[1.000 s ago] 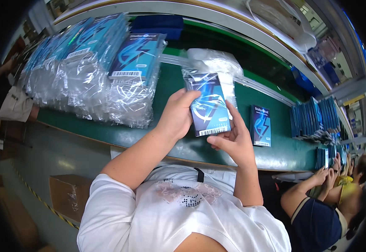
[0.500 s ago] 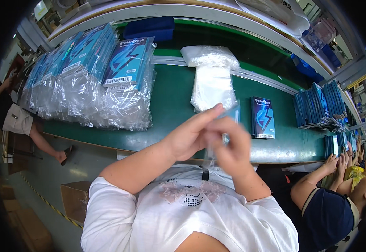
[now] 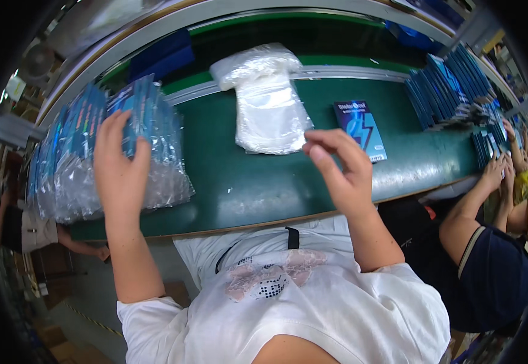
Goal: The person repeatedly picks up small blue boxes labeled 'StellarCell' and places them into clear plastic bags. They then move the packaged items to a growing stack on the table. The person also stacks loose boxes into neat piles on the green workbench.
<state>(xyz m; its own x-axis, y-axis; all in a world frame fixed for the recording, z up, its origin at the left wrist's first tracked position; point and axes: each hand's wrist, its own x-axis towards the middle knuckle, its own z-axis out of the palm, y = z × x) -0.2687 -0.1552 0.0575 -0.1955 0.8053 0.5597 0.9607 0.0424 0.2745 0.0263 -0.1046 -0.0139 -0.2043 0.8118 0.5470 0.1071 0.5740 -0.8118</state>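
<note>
Green bench (image 3: 209, 167) bears a row of bagged boxes (image 3: 79, 142) toward its left edge, where the left hand (image 3: 118, 164) spreads thumb and fingers; whether they grip one, I cannot tell. A sideways nudge could topple the row, and the right hand (image 3: 350, 176), fingers parted and apparently empty, might snag the clear bags (image 3: 270, 115), scattering them.

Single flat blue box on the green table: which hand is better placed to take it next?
Probably the right hand: it is nearer the single blue box and looks empty; the left hand is at the clear-bagged blue boxes.
</note>
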